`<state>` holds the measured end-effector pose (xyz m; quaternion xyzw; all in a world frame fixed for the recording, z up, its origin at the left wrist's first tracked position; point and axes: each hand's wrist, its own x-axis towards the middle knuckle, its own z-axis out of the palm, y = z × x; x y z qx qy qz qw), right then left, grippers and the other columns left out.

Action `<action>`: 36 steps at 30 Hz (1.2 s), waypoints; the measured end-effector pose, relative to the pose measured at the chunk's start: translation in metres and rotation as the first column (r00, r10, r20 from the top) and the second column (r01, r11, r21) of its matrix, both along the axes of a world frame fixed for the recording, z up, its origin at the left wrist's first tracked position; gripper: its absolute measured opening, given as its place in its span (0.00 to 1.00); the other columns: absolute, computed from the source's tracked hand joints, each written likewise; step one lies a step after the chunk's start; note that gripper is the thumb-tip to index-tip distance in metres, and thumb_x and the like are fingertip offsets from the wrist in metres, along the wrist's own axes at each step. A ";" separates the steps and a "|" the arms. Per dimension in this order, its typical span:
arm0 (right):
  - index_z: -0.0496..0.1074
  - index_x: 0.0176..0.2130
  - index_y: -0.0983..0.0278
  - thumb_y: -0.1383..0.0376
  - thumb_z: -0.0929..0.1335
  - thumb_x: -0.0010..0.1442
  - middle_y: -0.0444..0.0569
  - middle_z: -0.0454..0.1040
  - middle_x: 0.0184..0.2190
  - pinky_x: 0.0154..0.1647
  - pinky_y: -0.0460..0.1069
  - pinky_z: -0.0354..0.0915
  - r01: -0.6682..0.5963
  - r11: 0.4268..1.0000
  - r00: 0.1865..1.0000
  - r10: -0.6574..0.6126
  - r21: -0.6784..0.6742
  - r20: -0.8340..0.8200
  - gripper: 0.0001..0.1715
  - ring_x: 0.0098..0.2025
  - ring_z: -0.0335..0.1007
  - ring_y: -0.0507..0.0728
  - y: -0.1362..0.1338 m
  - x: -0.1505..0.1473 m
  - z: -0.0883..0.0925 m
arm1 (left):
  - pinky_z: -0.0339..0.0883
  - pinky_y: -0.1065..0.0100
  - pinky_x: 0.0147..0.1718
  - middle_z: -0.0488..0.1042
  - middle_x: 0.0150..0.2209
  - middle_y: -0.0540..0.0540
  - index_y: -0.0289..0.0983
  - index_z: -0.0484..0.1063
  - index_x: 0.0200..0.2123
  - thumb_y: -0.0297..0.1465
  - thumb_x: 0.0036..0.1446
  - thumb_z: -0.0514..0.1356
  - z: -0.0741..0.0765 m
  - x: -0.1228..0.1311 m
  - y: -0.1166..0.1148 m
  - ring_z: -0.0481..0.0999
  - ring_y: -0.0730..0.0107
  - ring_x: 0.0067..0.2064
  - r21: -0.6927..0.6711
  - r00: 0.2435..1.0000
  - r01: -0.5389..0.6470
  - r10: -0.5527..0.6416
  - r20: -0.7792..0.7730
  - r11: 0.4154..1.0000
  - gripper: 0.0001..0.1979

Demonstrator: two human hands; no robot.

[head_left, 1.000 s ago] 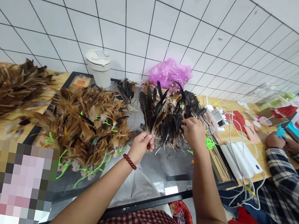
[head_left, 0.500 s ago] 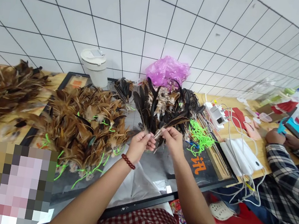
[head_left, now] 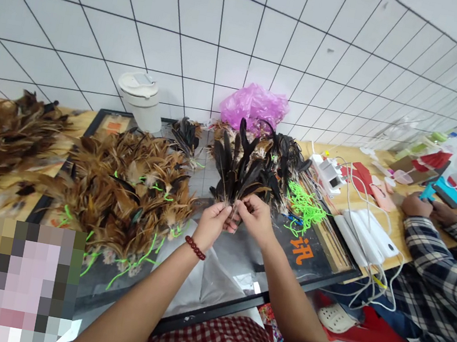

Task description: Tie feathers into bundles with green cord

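Observation:
Dark feathers (head_left: 236, 166) fan upward from between my hands, their quill ends held low. My left hand (head_left: 214, 220), with a brown bead bracelet at the wrist, is closed around the quills. Close beside it, my right hand (head_left: 256, 217) pinches quills at the right of the same bunch, its fingers near those of the left. To the left lies a broad pile of brown feather bunches (head_left: 134, 178), several tied with bright green ties. Behind the held bunch are more feathers (head_left: 287, 155), and a small dark feather bunch (head_left: 187, 135) lies to their left.
A white lidded bucket (head_left: 140, 98) and a pink plastic bag (head_left: 255, 108) stand by the tiled wall. Green ties (head_left: 306, 203), a white power strip (head_left: 330, 176) and cables lie to the right. A co-worker's hands (head_left: 419, 206) hold something blue at far right. More brown feathers (head_left: 4, 137) lie far left.
My right hand has moved left, against my left hand, bringing its feathers into the bunch. The fan of feathers is now narrower and more upright.

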<state>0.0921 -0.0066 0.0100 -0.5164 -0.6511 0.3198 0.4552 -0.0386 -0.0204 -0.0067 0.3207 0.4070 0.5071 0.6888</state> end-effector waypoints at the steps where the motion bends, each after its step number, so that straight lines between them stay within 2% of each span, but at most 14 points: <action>1: 0.66 0.26 0.62 0.54 0.65 0.59 0.42 0.66 0.22 0.26 0.46 0.58 0.007 1.000 0.999 -0.008 0.028 0.048 0.16 0.24 0.60 0.50 -0.002 -0.003 0.001 | 0.67 0.71 0.19 0.73 0.23 0.47 0.32 0.71 0.29 0.42 0.46 0.67 -0.001 0.000 0.000 0.72 0.74 0.20 0.008 1.000 0.010 -0.010 -0.004 1.000 0.18; 4: 0.68 0.26 0.61 0.55 0.65 0.59 0.43 0.67 0.23 0.28 0.46 0.58 0.025 0.997 0.991 -0.035 0.078 0.126 0.16 0.25 0.61 0.51 -0.004 -0.004 0.005 | 0.66 0.72 0.18 0.71 0.21 0.49 0.33 0.69 0.28 0.42 0.47 0.66 -0.003 0.001 0.000 0.71 0.74 0.19 0.012 0.999 0.006 -0.006 -0.034 1.000 0.17; 9: 0.66 0.28 0.62 0.53 0.62 0.61 0.41 0.65 0.20 0.25 0.46 0.56 0.237 0.971 0.972 -0.237 0.029 -0.004 0.17 0.22 0.58 0.50 0.005 0.021 0.002 | 0.61 0.74 0.15 0.69 0.22 0.51 0.34 0.68 0.30 0.41 0.49 0.64 -0.001 0.000 0.000 0.69 0.77 0.19 0.010 0.997 -0.075 0.075 -0.021 0.997 0.16; 12: 0.68 0.30 0.63 0.55 0.65 0.58 0.43 0.67 0.23 0.28 0.47 0.59 0.349 0.935 0.929 -0.354 0.057 0.112 0.14 0.23 0.59 0.51 0.015 0.043 -0.001 | 0.58 0.75 0.14 0.67 0.21 0.53 0.34 0.68 0.29 0.40 0.49 0.64 0.002 -0.001 0.000 0.67 0.78 0.19 0.023 0.996 -0.084 0.084 0.011 0.996 0.15; 15: 0.71 0.38 0.64 0.58 0.67 0.56 0.50 0.71 0.33 0.36 0.50 0.63 0.396 0.894 0.866 -0.439 0.209 0.239 0.13 0.29 0.64 0.53 0.015 0.048 0.002 | 0.58 0.75 0.15 0.68 0.21 0.52 0.34 0.69 0.29 0.40 0.48 0.65 0.004 -0.002 0.000 0.67 0.78 0.19 0.013 0.996 -0.087 0.087 0.019 0.996 0.15; 17: 0.73 0.39 0.63 0.58 0.65 0.58 0.51 0.72 0.35 0.38 0.51 0.64 0.339 0.907 0.889 -0.396 0.249 0.231 0.13 0.33 0.66 0.55 0.009 0.037 0.006 | 0.59 0.75 0.15 0.69 0.22 0.51 0.33 0.70 0.29 0.39 0.48 0.65 0.004 -0.001 0.000 0.67 0.78 0.19 0.009 0.996 -0.088 0.088 0.007 0.996 0.15; 19: 0.74 0.37 0.62 0.57 0.65 0.60 0.49 0.72 0.33 0.37 0.50 0.64 0.230 0.954 0.949 -0.264 0.193 0.173 0.13 0.33 0.67 0.54 0.002 0.019 0.009 | 0.59 0.75 0.15 0.69 0.22 0.51 0.33 0.71 0.30 0.39 0.47 0.65 0.002 0.000 0.001 0.67 0.78 0.19 0.012 0.996 -0.083 0.084 -0.015 0.996 0.15; 21: 0.73 0.39 0.62 0.55 0.67 0.57 0.47 0.73 0.32 0.33 0.48 0.64 0.165 0.980 0.980 -0.176 0.107 0.094 0.15 0.30 0.66 0.53 -0.002 0.000 0.011 | 0.59 0.75 0.15 0.69 0.21 0.51 0.33 0.70 0.28 0.40 0.48 0.65 0.000 0.001 0.001 0.67 0.78 0.18 0.027 0.996 -0.070 0.071 -0.048 0.997 0.15; 25: 0.69 0.39 0.62 0.50 0.72 0.50 0.42 0.69 0.26 0.26 0.46 0.60 0.228 0.974 0.974 -0.228 0.002 0.006 0.23 0.24 0.61 0.50 -0.002 -0.019 0.014 | 0.61 0.74 0.16 0.68 0.18 0.51 0.34 0.68 0.23 0.41 0.49 0.64 -0.004 0.002 0.000 0.66 0.78 0.17 0.071 0.989 -0.014 0.024 -0.143 0.997 0.16; 30: 0.69 0.32 0.63 0.52 0.65 0.59 0.41 0.65 0.22 0.27 0.45 0.59 0.182 0.983 0.965 -0.184 -0.026 -0.186 0.16 0.25 0.60 0.50 0.004 -0.014 0.012 | 0.61 0.75 0.15 0.70 0.20 0.51 0.32 0.71 0.28 0.41 0.48 0.64 -0.002 0.002 -0.001 0.67 0.78 0.18 0.050 0.992 -0.012 0.018 -0.121 0.999 0.16; 33: 0.70 0.34 0.63 0.55 0.66 0.58 0.42 0.66 0.25 0.29 0.45 0.59 0.222 0.975 0.943 -0.206 0.031 -0.262 0.14 0.26 0.60 0.49 0.003 -0.009 0.011 | 0.61 0.75 0.15 0.70 0.21 0.51 0.31 0.72 0.31 0.40 0.47 0.65 -0.001 0.002 -0.001 0.67 0.78 0.18 0.029 0.996 -0.019 0.022 -0.089 0.999 0.16; 36: 0.70 0.41 0.63 0.58 0.67 0.58 0.44 0.67 0.30 0.31 0.46 0.60 0.319 0.926 0.930 -0.266 0.199 -0.254 0.13 0.29 0.61 0.50 -0.001 -0.009 0.016 | 0.61 0.75 0.15 0.70 0.20 0.51 0.31 0.73 0.31 0.40 0.46 0.65 -0.001 0.002 0.000 0.67 0.78 0.18 0.021 0.996 -0.018 0.019 -0.090 1.000 0.17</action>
